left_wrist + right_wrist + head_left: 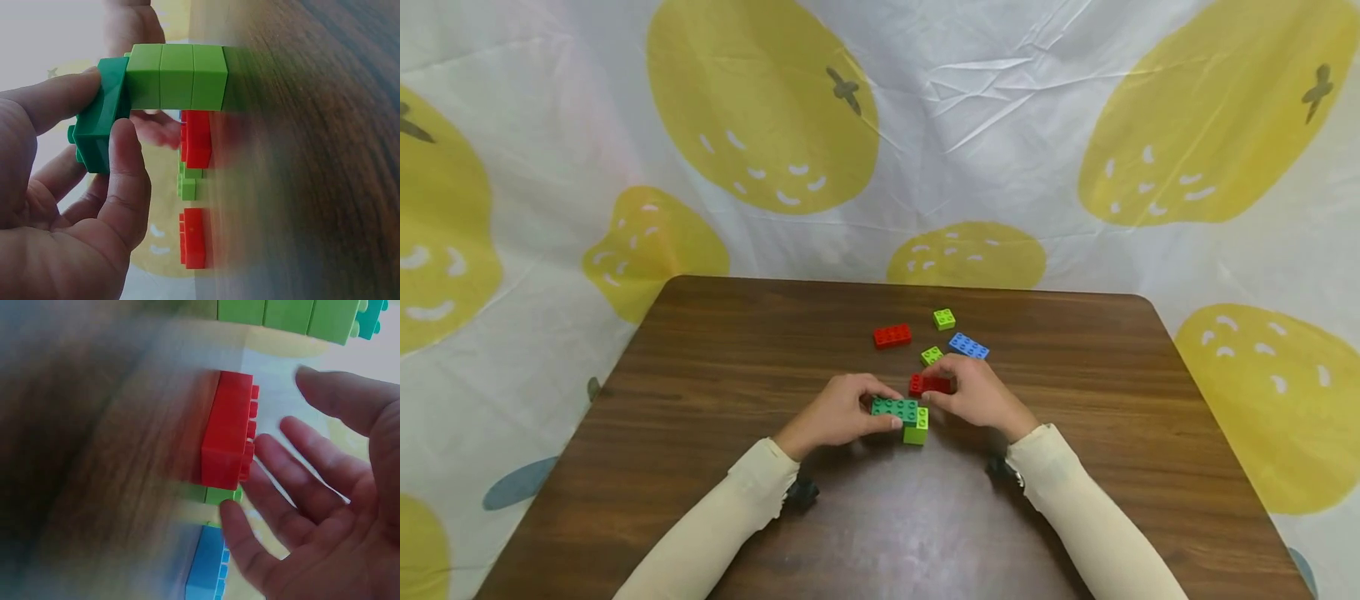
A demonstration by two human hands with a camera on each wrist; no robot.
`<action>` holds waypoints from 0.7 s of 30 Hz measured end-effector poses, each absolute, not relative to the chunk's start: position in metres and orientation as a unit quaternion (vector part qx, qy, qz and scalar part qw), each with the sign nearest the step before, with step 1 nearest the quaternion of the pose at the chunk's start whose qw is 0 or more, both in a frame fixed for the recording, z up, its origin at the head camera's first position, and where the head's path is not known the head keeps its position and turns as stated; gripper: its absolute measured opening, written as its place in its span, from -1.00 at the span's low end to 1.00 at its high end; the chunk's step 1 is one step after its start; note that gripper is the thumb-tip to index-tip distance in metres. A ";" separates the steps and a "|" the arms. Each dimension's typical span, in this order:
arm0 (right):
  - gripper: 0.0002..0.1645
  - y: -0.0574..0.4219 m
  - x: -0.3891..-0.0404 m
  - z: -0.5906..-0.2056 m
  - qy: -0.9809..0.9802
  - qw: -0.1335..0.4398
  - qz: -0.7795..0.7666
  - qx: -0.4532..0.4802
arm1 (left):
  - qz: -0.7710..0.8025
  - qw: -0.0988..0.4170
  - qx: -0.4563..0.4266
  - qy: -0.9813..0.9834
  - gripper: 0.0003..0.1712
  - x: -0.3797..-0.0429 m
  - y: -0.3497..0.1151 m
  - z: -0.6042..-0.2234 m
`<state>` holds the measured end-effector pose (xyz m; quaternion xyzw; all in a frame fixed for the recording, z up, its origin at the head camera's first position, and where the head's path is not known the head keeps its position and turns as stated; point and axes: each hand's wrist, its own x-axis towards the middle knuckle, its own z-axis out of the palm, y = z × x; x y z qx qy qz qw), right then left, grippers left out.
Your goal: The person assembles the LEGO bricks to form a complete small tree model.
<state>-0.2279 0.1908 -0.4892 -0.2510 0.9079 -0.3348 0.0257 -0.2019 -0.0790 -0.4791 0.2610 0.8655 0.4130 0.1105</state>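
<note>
My left hand (838,410) pinches a dark green toy building brick (103,112) between thumb and fingers. One end of that brick sits on top of a stack of three lime green bricks (177,77), and the other end juts out sideways over the table. My right hand (976,395) hovers at a red brick (228,428) lying studs up just behind the stack. In the right wrist view its thumb and fingers are spread and relaxed, with the fingertips close by the red brick's studs.
Farther back on the wooden table (737,350) lie another red brick (892,336), two small lime bricks (943,319) and a blue brick (969,345). A lemon-print curtain (775,242) hangs behind the table's far edge.
</note>
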 end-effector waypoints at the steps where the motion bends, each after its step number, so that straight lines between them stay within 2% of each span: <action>1: -0.62 0.191 -0.229 -0.490 0.911 0.031 -0.328 -0.250 | 0.415 0.113 0.261 0.864 -0.64 -0.202 -0.079 -0.478; 14: -0.57 0.187 -0.235 -0.492 0.938 0.065 -0.251 -0.232 | 0.418 0.124 0.274 0.857 -0.63 -0.202 -0.077 -0.480; 21: -0.60 0.188 -0.235 -0.491 0.937 0.056 -0.255 -0.234 | 0.429 0.130 0.278 0.850 -0.59 -0.201 -0.079 -0.480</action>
